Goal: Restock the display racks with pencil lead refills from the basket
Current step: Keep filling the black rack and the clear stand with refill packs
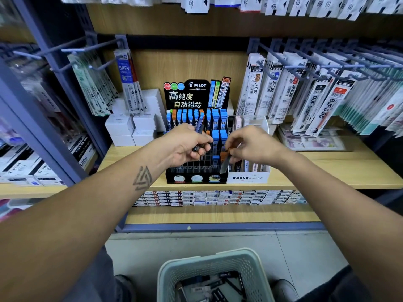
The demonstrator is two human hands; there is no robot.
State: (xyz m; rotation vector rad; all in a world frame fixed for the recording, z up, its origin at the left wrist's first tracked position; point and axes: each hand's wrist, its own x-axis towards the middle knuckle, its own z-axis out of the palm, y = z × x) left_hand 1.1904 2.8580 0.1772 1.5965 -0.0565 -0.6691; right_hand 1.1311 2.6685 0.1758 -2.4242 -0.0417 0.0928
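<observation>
A black Pilot display rack [196,178] stands on the wooden shelf, its back rows full of blue-capped and orange-capped lead refill cases. My left hand [187,144] grips a few dark refill cases [199,136] in front of the rack's middle. My right hand [250,144] pinches one orange-capped refill case [224,163] over the rack's front right slots, the case pointing down. On the floor below sits a pale green basket [170,271] with several more dark refill cases [218,284] inside.
A white MONO graph rack [248,178] stands right of the Pilot rack. White boxes [130,129] are stacked to its left. Packaged pen refills [294,92] hang on hooks at both sides. Small boxes [218,198] line the lower shelf. My shoes flank the basket.
</observation>
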